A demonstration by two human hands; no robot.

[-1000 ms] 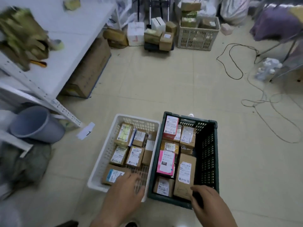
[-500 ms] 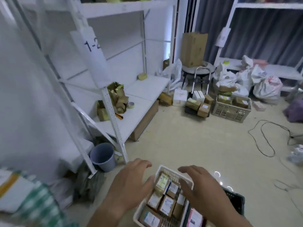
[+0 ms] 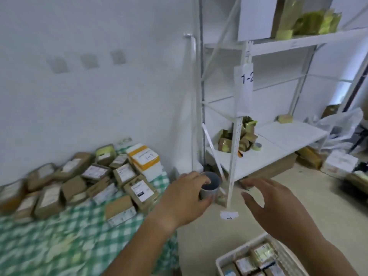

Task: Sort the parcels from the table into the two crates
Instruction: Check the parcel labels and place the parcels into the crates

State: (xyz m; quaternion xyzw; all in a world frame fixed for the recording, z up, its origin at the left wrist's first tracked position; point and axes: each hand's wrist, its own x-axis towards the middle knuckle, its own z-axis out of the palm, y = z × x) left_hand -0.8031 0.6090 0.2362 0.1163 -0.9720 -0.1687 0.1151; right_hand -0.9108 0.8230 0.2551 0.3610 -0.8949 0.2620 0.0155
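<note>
Some twenty parcels point(image 3: 95, 176), most of them brown cardboard with white labels and too blurred to count exactly, lie heaped on the desk point(image 3: 59, 246) at your left, pushed against the white wall point(image 3: 89, 96); one white box with orange bands point(image 3: 144, 158) sits at the back of the heap, beside the wall. One white crate point(image 3: 225, 259) shows at the bottom right on the floor, with four or five labelled parcels inside it; only this one crate is in view. Your two hands hang in the air between desk and crate, neither holding anything: the left hand point(image 3: 185, 200) reaches forward over the desk's right edge with its grip loose and fingers lightly bent, and the right hand point(image 3: 276, 206) is spread wide, fingers apart, above the floor. One grey bucket point(image 3: 210, 186) stands on the floor just past your left fingertips. The desk wears a green-and-white checked cloth. Beyond it, one white metal shelf unit point(image 3: 278, 140) carries a paper tag reading "1-2" point(image 3: 246, 82), a pile of yellow-green packets on its low shelf and another on its top shelf, and one roll of tape point(image 3: 257, 146). The floor point(image 3: 288, 180) is pale beige; more boxes and white bags crowd the right edge of the room
</note>
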